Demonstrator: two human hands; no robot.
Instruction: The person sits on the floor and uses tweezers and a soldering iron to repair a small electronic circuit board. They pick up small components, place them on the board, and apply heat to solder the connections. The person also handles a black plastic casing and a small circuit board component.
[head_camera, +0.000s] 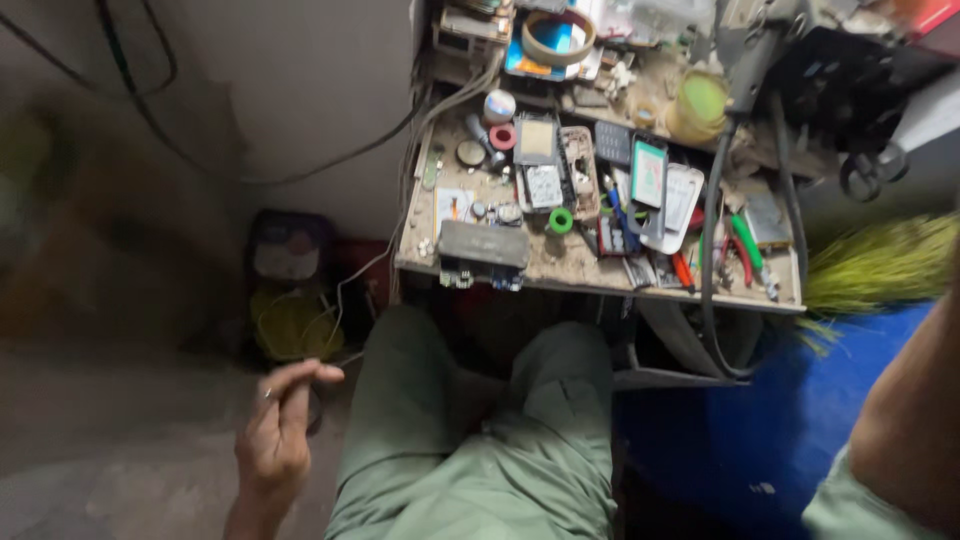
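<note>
Left hand (275, 435) hangs low beside the left knee, off the desk's (570, 265) front-left corner; fingers (300, 378) curled together, whether pinching anything cannot be told. Right hand out of frame; forearm only.

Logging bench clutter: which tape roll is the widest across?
The tan tape roll at the bench's back; the red roll and green roll are far smaller.

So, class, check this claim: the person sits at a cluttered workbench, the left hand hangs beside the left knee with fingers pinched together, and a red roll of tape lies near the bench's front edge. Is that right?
Not quite. The roll of tape near the front edge of the workbench is green, not red, as the head view shows. The rest stands: the left hand hangs beside the left knee, fingers pinched together.
</note>
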